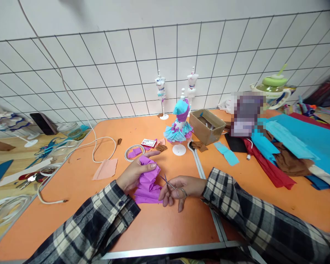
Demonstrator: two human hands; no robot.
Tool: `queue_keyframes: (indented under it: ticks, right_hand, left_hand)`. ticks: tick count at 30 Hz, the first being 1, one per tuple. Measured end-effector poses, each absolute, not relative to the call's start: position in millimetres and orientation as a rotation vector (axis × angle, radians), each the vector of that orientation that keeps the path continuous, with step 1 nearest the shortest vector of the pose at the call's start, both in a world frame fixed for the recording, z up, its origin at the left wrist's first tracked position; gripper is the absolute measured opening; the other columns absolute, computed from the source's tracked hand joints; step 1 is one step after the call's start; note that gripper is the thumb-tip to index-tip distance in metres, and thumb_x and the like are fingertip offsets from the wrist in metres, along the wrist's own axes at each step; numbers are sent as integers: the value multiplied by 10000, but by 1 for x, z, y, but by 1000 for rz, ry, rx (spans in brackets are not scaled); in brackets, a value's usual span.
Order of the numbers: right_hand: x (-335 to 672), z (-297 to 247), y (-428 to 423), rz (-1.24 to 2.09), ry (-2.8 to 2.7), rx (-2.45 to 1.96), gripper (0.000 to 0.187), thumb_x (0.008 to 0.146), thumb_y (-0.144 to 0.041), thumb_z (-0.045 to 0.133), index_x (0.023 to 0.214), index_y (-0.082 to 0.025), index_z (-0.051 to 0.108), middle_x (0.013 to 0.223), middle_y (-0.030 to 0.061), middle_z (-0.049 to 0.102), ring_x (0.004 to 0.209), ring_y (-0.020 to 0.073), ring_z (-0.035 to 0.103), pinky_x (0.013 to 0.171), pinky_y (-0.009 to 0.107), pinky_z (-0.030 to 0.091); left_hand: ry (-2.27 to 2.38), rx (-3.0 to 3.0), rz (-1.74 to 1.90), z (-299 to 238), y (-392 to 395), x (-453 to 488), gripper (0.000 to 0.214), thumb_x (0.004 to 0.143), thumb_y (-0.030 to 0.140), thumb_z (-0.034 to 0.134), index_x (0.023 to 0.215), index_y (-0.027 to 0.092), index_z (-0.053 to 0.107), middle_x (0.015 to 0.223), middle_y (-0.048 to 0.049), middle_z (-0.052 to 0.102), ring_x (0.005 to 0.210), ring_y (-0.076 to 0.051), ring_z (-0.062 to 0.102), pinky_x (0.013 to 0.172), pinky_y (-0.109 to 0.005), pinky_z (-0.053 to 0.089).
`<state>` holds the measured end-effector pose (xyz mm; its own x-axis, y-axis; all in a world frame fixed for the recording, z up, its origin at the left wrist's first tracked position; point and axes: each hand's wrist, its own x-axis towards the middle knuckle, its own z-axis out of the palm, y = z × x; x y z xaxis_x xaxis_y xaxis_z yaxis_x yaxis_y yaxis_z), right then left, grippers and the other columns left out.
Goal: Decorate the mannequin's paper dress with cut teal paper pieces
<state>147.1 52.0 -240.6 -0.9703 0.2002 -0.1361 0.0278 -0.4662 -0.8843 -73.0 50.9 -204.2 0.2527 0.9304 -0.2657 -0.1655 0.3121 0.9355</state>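
My left hand is closed on a gathered piece of purple fabric lying on the orange table, with the index finger stretched forward. My right hand grips small scissors; a finger goes through a handle ring and the blades point at the fabric's right edge. Both arms wear plaid sleeves. Just beyond stands a small dress-form mannequin dressed in blue and purple ruffles on a white base.
A cardboard box sits right of the mannequin. Two bare white mannequins stand by the tiled wall. Piles of blue, red and brown cloth cover the right side. A white cable, peach patch and tape ring lie to the left.
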Motion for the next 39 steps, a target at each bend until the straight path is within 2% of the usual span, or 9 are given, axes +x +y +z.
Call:
queue_keyframes:
  ticks: [8, 13, 19, 22, 30, 37, 39]
  right_hand:
    - [149, -240, 53, 2577, -1554, -349, 571, 687, -550, 723, 1038, -106, 643, 873, 80, 601, 762, 126, 566, 526, 200, 562]
    - [149, -241, 54, 2570, -1560, -324, 542, 715, -531, 708, 1054, -113, 642, 872, 79, 611, 766, 119, 565, 544, 191, 560]
    - [149, -241, 54, 2569, -1577, -298, 534, 732, -525, 695, 1061, -107, 646, 863, 77, 606, 764, 118, 563, 547, 189, 560]
    - [149, -241, 54, 2561, -1582, -311, 529, 731, -523, 696, 1063, -114, 645, 868, 76, 611, 767, 119, 564, 557, 193, 561]
    - [149, -238, 53, 2553, -1594, -341, 562, 693, -557, 711, 1033, -112, 656, 835, 72, 602, 736, 121, 558, 531, 204, 559]
    - [149, -240, 53, 2545, -1600, -347, 557, 709, -543, 705, 1067, -121, 644, 871, 73, 607, 757, 119, 560, 565, 203, 558]
    - [149, -241, 54, 2543, -1598, -334, 556, 714, -536, 705, 1079, -122, 641, 874, 73, 609, 764, 117, 561, 568, 200, 559]
  left_hand:
    - [981, 1001, 870, -209, 50, -74, 725, 685, 221, 785, 1336, 184, 468, 662, 10, 657, 695, -161, 656, 640, -236, 460]
    - [980, 1025, 825, -206, 48, -72, 714, 650, 230, 812, 1287, 177, 494, 775, -38, 699, 757, -187, 674, 662, -250, 477]
    - [955, 989, 835, -203, 46, -70, 798, 681, 209, 789, 1368, 169, 386, 828, -74, 728, 781, -185, 683, 712, -271, 500]
    - [961, 1010, 825, -202, 45, -69, 789, 680, 203, 790, 1364, 175, 399, 852, -78, 730, 785, -184, 682, 714, -271, 500]
    - [995, 1055, 927, -203, 44, -65, 749, 667, 224, 797, 1336, 182, 460, 699, -2, 682, 716, -171, 656, 655, -245, 475]
    - [1017, 1144, 889, -203, 43, -63, 723, 649, 242, 808, 1303, 176, 506, 628, 35, 608, 587, -131, 584, 596, -232, 438]
    - [1023, 1149, 886, -204, 43, -62, 705, 645, 258, 810, 1286, 176, 527, 644, 23, 614, 611, -146, 592, 585, -234, 437]
